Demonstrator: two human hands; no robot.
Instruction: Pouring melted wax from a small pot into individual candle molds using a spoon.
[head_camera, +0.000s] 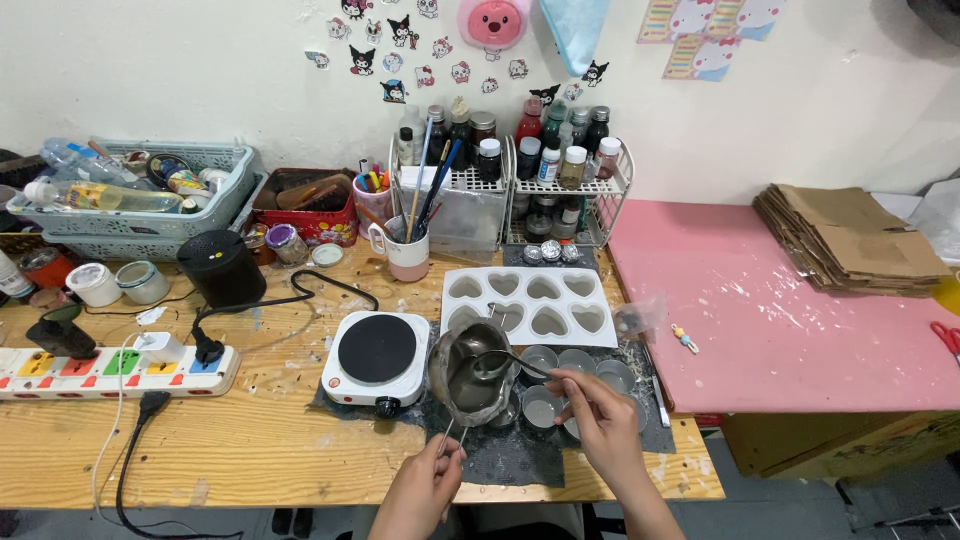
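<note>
A white hotplate (377, 357) (unused) beside a heart-shaped mould (530, 303).

A single view, from the head of the person at the near edge of the wooden table (250, 450), looks forward and steeply down across it to the white back wall (200, 70). It sits close above the hands, which enter from the bottom edge.

wall (200, 70): white, stickered | wooden table (250, 450) | pink table (780, 330) beside it
</note>
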